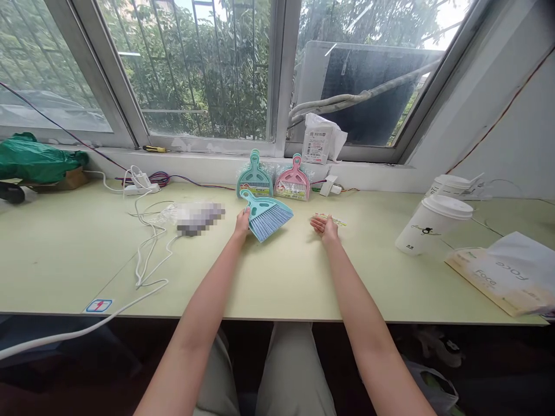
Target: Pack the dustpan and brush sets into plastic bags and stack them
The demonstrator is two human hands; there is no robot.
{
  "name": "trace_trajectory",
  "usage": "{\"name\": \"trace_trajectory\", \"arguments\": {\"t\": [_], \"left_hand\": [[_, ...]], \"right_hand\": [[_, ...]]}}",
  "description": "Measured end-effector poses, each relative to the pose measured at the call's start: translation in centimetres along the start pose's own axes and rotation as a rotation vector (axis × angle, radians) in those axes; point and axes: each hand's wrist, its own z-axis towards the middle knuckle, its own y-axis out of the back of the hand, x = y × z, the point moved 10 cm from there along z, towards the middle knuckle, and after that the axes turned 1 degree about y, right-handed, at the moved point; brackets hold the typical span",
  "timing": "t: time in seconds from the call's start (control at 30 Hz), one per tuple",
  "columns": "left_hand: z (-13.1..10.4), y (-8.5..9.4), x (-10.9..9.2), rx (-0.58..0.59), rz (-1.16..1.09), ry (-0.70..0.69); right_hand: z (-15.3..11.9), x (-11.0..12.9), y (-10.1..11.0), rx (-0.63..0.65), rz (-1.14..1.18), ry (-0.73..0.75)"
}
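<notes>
My left hand is closed on a teal dustpan near its handle. A hand brush with blue-grey bristles is nested in the dustpan, and the set is tilted over the table. To the right, my right hand has its thumb over a thin printed card, seen almost edge-on, with the fingers along its near side. Behind the left hand, wrapped teal dustpan sets lean against the sill. Beside them stand wrapped pink dustpan sets.
White cables and a blurred object with clear plastic lie on the left of the table. Lidded paper cups and a tissue pack are at right. A white package and a yellow-handled tool rest on the sill.
</notes>
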Motion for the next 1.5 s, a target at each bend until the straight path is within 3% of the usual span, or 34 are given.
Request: {"name": "trace_trajectory", "arguments": {"t": [0.07, 0.13, 0.23, 0.3, 0.4, 0.53, 0.6, 0.7, 0.8, 0.97, 1.1, 1.3, 1.5], "left_hand": [[-0.1, -0.4, -0.4, -0.001, 0.043, -0.047], [-0.8, -1.4, -1.3, 0.025, 0.127, -0.138], [-2.8, -4.6, -2.7, 0.156, 0.283, -0.284], [-4.7, -6.8, -3.5, 0.255, 0.341, -0.384], [-7.0, -8.8, -4.9, 0.326, 0.328, -0.508], [-7.3, -9.8, -4.9, 0.455, 0.305, -0.478], [-6.0, -8.7, -4.5, 0.409, 0.347, -0.438], [-3.1, -4.8, -3.8, 0.215, 0.485, -0.331], [-1.0, -1.2, -3.2, 0.138, 0.657, -0.224], [0.0, 2.7, -3.1, 0.075, 1.108, -0.172], [0.0, 3.2, -2.7, 0.091, 1.192, -0.164], [-0.6, 3.0, -3.7, 0.003, 1.182, -0.233], [-1.1, 2.8, -4.0, -0.001, 1.289, -0.22]], "right_hand": [[-0.3, 0.0, -0.3, 0.013, -0.042, 0.008], [-1.3, 1.1, -1.3, 0.002, -0.178, 0.138], [-5.3, 4.8, -5.0, 0.005, -0.563, 0.618], [-8.2, 5.5, -8.1, 0.058, -0.806, 0.842], [-10.0, 5.4, -9.6, 0.046, -0.965, 0.914], [-9.8, 6.1, -8.5, -0.011, -0.876, 0.851], [-9.3, 6.7, -7.7, 0.002, -0.753, 0.786], [-8.8, 8.3, -6.4, 0.001, -0.652, 0.778], [-8.1, 9.0, -5.8, -0.011, -0.865, 0.845], [-4.7, 5.1, -5.2, 0.048, -1.3, 0.733], [-3.2, 3.0, -4.6, 0.053, -1.389, 0.631], [-3.7, 3.3, -4.7, 0.033, -1.378, 0.558], [-4.2, 3.6, -4.3, 0.045, -1.373, 0.439]]}}
